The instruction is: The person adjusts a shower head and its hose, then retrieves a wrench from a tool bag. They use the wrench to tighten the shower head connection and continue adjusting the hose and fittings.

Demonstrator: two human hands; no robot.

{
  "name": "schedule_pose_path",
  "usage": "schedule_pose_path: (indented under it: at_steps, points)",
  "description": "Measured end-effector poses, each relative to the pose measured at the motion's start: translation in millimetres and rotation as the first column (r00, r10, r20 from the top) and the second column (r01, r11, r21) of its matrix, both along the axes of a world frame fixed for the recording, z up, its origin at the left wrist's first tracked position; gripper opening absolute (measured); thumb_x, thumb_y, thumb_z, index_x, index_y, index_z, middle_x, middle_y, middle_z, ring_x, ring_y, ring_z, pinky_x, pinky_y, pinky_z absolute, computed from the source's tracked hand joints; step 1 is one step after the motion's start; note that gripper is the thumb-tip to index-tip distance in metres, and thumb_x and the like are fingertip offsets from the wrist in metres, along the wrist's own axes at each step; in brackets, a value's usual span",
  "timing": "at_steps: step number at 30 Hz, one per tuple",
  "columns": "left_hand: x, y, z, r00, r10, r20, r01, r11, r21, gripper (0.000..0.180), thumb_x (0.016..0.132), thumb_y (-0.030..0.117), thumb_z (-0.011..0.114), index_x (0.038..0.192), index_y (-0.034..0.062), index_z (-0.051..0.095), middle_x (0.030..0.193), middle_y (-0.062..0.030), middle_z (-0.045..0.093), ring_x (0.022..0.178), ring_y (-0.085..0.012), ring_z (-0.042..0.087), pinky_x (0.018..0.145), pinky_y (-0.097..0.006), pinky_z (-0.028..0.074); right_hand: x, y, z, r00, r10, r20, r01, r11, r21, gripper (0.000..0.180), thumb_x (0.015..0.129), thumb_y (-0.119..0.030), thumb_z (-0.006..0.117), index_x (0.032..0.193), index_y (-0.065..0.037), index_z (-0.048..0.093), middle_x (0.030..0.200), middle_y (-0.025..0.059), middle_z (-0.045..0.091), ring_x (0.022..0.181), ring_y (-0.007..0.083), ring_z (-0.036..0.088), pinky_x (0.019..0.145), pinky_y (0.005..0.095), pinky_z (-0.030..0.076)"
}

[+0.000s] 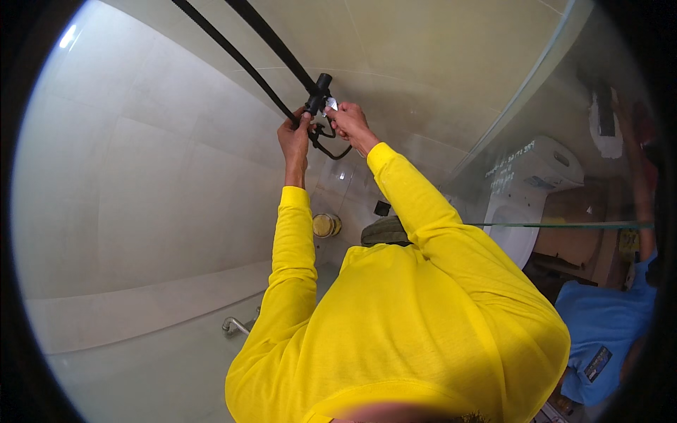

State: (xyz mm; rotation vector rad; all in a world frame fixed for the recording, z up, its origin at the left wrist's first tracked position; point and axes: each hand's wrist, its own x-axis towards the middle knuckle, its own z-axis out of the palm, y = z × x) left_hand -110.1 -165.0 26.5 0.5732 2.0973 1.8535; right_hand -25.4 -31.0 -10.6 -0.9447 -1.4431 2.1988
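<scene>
At the tiled wall ahead stands a black shower mixer (pixel 321 88), a short cylinder with a black pipe rising from it and a black hose (pixel 236 60) alongside. My left hand (pixel 294 137) is closed on the mixer's lower left part, thumb in front. Just to the right, my right hand (pixel 351 125) is closed around a small, shiny silver tool (pixel 331 104) whose end touches or nearly touches the mixer; its exact kind is not clear. Below the two hands hangs a curved length of thin black hose (pixel 331 154).
Below on the floor is a round tub with yellowish contents (pixel 324 225). A glass panel (pixel 564 225) runs along the right, with a white toilet (pixel 518 222) and a person in a blue shirt (pixel 610 331) beyond. A metal handle (pixel 235 325) juts out at lower left.
</scene>
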Motion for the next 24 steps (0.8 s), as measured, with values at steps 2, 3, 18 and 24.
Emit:
schedule_pose_path:
  at_steps: [2, 3, 18, 24]
  points:
    - [-0.5, 0.1, 0.4, 1.0, -0.001, 0.003, 0.001, 1.0, -0.002, 0.036, 0.102, 0.017, 0.073, 0.13, -0.0046, 0.07, 0.104, -0.0108, 0.077, 0.081, -0.0158, 0.069, 0.077, -0.03, 0.053, 0.0, -1.0, 0.4, 1.0, -0.001, -0.005, 0.001, 1.0, -0.015, 0.019, 0.102, -0.026, 0.071, 0.1, -0.007, 0.067, 0.067, 0.0011, 0.06, 0.046, 0.0086, 0.046, 0.041, 0.0287, 0.031]
    - [-0.8, 0.1, 0.6, 1.0, -0.006, 0.003, 0.006, 1.0, 0.002, 0.036, 0.102, 0.016, 0.073, 0.13, -0.0046, 0.07, 0.104, -0.0108, 0.077, 0.081, -0.0158, 0.069, 0.077, -0.03, 0.053, 0.3, -1.3, 0.4, 0.999, 0.02, -0.04, -0.021, 0.999, -0.035, 0.02, 0.101, -0.026, 0.072, 0.1, -0.007, 0.066, 0.067, 0.0006, 0.06, 0.046, 0.0083, 0.046, 0.041, 0.0284, 0.031]
    - [-4.9, 0.4, 1.2, 1.0, -0.021, 0.01, 0.021, 1.0, 0.019, 0.036, 0.102, 0.016, 0.073, 0.131, -0.0051, 0.07, 0.103, -0.0116, 0.078, 0.081, -0.0155, 0.069, 0.077, -0.03, 0.053, -5.1, 1.7, 1.5, 0.997, 0.062, -0.038, -0.066, 0.989, -0.133, 0.022, 0.099, -0.029, 0.076, 0.095, -0.011, 0.063, 0.067, -0.003, 0.054, 0.048, 0.0063, 0.042, 0.043, 0.0273, 0.029]
    - [-7.7, 0.2, 2.4, 1.0, -0.023, -0.012, 0.023, 1.0, 0.0, 0.037, 0.101, 0.017, 0.073, 0.13, -0.0059, 0.07, 0.102, -0.0119, 0.078, 0.08, -0.0153, 0.069, 0.076, -0.029, 0.053, -4.0, -0.8, 3.0, 0.996, 0.07, -0.058, -0.078, 0.986, -0.146, 0.025, 0.099, -0.031, 0.076, 0.09, -0.013, 0.06, 0.065, -0.0048, 0.052, 0.048, 0.005, 0.039, 0.044, 0.0279, 0.026]
